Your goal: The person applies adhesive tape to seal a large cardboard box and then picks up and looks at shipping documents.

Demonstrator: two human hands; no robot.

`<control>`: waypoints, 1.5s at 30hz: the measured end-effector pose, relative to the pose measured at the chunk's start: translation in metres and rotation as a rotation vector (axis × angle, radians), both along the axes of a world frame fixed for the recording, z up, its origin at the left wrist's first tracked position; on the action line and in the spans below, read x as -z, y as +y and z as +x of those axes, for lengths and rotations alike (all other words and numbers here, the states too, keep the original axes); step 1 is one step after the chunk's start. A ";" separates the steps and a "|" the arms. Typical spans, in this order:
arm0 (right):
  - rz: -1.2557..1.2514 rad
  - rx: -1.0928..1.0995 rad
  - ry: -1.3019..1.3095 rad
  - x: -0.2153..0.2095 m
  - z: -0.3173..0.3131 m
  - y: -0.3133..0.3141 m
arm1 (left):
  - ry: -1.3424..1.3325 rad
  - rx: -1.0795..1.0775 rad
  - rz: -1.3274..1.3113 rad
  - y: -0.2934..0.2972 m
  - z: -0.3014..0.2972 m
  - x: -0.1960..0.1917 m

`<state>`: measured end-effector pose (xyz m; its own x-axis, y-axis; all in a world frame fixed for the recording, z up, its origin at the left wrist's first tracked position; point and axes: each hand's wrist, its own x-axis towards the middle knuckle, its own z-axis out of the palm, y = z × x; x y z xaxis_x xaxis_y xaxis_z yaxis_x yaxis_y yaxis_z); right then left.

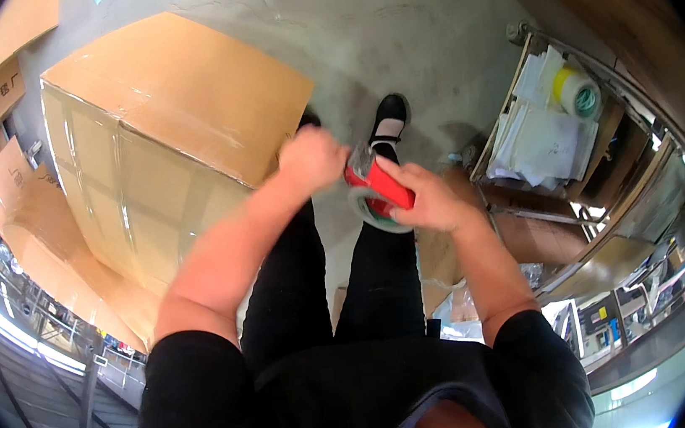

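A red tape dispenser [388, 185] with a roll of clear tape [362, 206] on it is gripped in my right hand [434, 198], in front of my legs. My left hand [313, 160] is closed, its fingertips close to the dispenser's front end, where a clear, shiny piece shows. Whatever those fingers pinch is too small and blurred to make out. Just beyond my left forearm stands a large brown cardboard box [177, 97], with shiny tape along its edges.
More cardboard [50, 239] leans at the left. On the right, a metal-framed cart [507, 98] holds papers [541, 140] and a yellow-and-clear tape roll [577, 92]. Grey concrete floor [424, 44] lies around my feet. A brown panel edges the far right.
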<state>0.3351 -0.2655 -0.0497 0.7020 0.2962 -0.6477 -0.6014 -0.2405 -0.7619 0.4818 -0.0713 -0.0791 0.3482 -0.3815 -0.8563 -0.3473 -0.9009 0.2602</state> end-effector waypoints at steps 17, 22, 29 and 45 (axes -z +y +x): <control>0.439 0.209 0.361 0.134 -0.080 0.148 | -0.070 0.488 0.764 0.059 0.140 0.055; 0.439 0.365 0.407 0.117 -0.090 0.151 | -0.162 0.404 0.761 0.076 0.134 0.060; 0.436 0.420 0.239 0.131 -0.120 0.168 | -0.460 0.589 0.734 0.069 0.147 0.046; 0.125 0.330 -0.032 0.127 -0.116 0.204 | -0.307 0.669 0.968 0.019 -0.051 0.077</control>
